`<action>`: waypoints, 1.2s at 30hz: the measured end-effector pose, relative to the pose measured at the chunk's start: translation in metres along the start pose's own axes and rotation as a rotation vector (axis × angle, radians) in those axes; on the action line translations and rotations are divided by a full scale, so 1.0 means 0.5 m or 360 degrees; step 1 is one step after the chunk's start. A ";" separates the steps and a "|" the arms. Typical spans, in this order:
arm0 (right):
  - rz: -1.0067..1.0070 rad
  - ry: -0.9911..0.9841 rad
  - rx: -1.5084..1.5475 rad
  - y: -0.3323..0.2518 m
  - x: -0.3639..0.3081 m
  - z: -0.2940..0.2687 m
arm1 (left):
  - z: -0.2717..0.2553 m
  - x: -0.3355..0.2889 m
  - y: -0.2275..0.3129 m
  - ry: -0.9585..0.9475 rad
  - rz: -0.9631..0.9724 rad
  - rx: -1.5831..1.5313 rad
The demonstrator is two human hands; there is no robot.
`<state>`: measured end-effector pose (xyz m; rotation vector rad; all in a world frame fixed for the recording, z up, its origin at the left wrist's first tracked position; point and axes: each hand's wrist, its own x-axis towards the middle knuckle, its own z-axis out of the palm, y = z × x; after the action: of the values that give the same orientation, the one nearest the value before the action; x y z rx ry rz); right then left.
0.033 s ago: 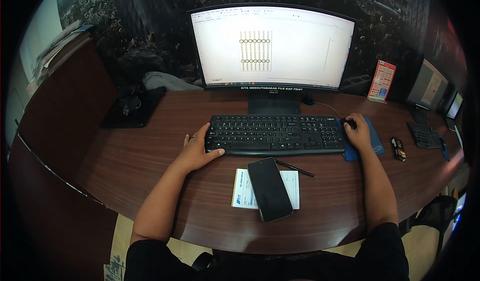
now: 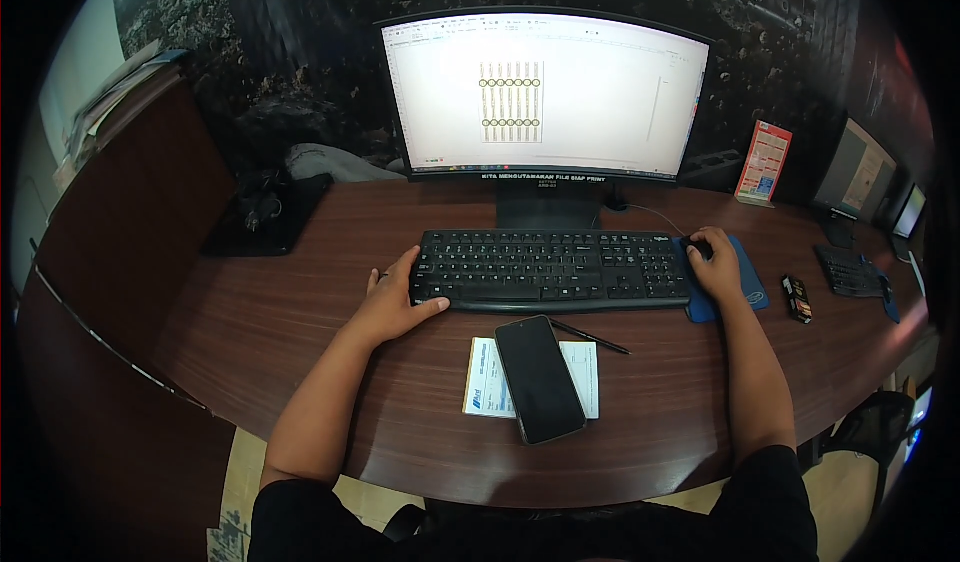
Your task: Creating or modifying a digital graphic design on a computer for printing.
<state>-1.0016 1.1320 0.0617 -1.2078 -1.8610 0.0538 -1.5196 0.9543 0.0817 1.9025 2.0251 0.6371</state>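
My left hand rests at the left end of a black keyboard. Its thumb is stretched out over the front corner, apart from the fingers, which lie along the keyboard's left side. At the right, my right hand is curled over a dark computer mouse, mostly hidden under the fingers, on a blue mouse pad. A monitor behind the keyboard shows a white page with rows of small round and strip-shaped graphics.
A dark smartphone lies across a paper pad, with a black pen beside it. A small dark pack lies right of the mouse pad. Farther right are a red-and-white stand-up calendar and a second keyboard. A wooden partition bounds the left.
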 end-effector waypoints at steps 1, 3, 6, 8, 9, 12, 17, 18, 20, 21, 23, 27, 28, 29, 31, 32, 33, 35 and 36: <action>-0.0001 0.0000 0.0000 -0.001 0.001 -0.001 | 0.000 0.000 0.000 0.0001 0.0000 0.0000; 0.0013 -0.0031 0.0009 -0.004 0.001 -0.003 | 0.000 -0.001 0.000 -0.0006 -0.0011 -0.0009; 0.0010 -0.0032 0.0011 0.000 0.001 -0.001 | -0.004 -0.002 0.007 -0.0032 -0.0056 -0.0021; 0.0024 -0.0037 0.0005 0.000 0.001 -0.002 | -0.002 0.000 0.005 -0.0031 -0.0053 -0.0017; 0.0038 -0.0043 0.0000 0.000 0.001 -0.002 | -0.002 0.000 0.004 -0.0031 -0.0051 -0.0013; 0.0007 -0.0038 0.0018 -0.001 0.000 -0.002 | -0.002 -0.001 0.005 -0.0031 -0.0046 -0.0018; 0.0087 -0.0007 -0.0055 0.003 0.001 0.000 | 0.000 -0.001 0.001 -0.0018 -0.0026 -0.0010; 0.0108 -0.0005 -0.0084 0.009 0.001 0.000 | 0.001 0.000 -0.001 -0.0007 -0.0006 -0.0004; 0.0064 0.0002 -0.0088 0.018 0.003 0.002 | 0.003 0.002 -0.004 -0.0001 0.0000 -0.0002; 0.0022 0.0008 -0.0090 0.021 0.003 0.003 | 0.003 0.002 -0.005 0.0005 0.0005 0.0001; 0.0051 0.0002 -0.0075 0.011 0.002 0.000 | 0.003 0.001 -0.004 0.0002 0.0004 -0.0002; 0.0104 -0.0001 -0.0099 -0.007 0.003 -0.003 | 0.000 0.000 -0.002 -0.0004 0.0001 -0.0003; 0.0105 -0.0001 -0.0099 -0.003 0.003 -0.002 | 0.001 0.000 -0.001 -0.0005 0.0001 -0.0003; 0.0120 -0.0013 -0.0128 0.000 0.004 -0.001 | 0.001 0.000 0.000 -0.0001 0.0002 0.0000; 0.0136 -0.0025 -0.0158 0.001 0.004 -0.002 | 0.002 0.001 -0.001 0.0002 0.0004 0.0003; 0.0135 -0.0009 -0.0129 -0.008 0.004 -0.003 | 0.002 0.000 -0.002 0.0009 0.0005 0.0012; 0.0134 0.0007 -0.0101 -0.013 0.005 -0.004 | 0.002 0.000 -0.002 0.0016 0.0006 0.0021; 0.0082 -0.0010 -0.0108 0.003 0.004 -0.001 | -0.004 -0.003 0.009 -0.0013 -0.0021 -0.0004; 0.0029 -0.0027 -0.0116 0.010 0.003 -0.001 | -0.006 -0.003 0.014 -0.0040 -0.0047 -0.0029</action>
<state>-0.9978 1.1356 0.0607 -1.2775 -1.8811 0.0062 -1.5149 0.9526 0.0877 1.8573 2.0210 0.6189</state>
